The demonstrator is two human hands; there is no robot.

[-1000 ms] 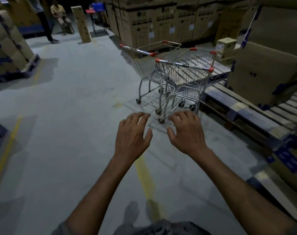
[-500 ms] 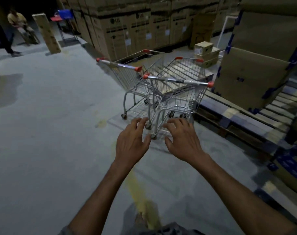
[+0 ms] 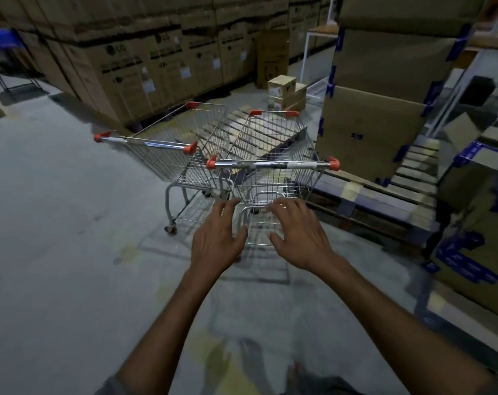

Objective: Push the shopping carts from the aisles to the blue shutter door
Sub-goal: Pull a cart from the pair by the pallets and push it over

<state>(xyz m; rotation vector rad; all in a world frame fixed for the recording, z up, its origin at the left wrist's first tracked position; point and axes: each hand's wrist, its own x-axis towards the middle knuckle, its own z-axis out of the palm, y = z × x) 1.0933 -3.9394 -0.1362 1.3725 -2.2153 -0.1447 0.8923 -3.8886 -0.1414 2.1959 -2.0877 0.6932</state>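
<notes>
Two small wire shopping carts with red-capped chrome handles stand side by side on the grey floor. The nearer cart (image 3: 273, 166) is straight ahead, its handle facing me. The second cart (image 3: 156, 155) stands to its left, angled away. My left hand (image 3: 217, 238) and my right hand (image 3: 296, 232) are stretched out in front of me, fingers spread and relaxed, below the nearer cart's handle and short of it. Neither hand touches a cart. No blue shutter door shows in this view.
A wooden pallet (image 3: 378, 195) with blue blocks lies right of the carts, bearing large cardboard boxes (image 3: 370, 132). A wall of stacked cartons (image 3: 145, 61) runs behind the carts. Small boxes (image 3: 284, 89) sit at the back. Open floor (image 3: 57, 223) spreads to the left.
I have walked closer to the carts and turned right, so they loom larger and nearer my hands. Both hands stay outstretched and hold nothing.
</notes>
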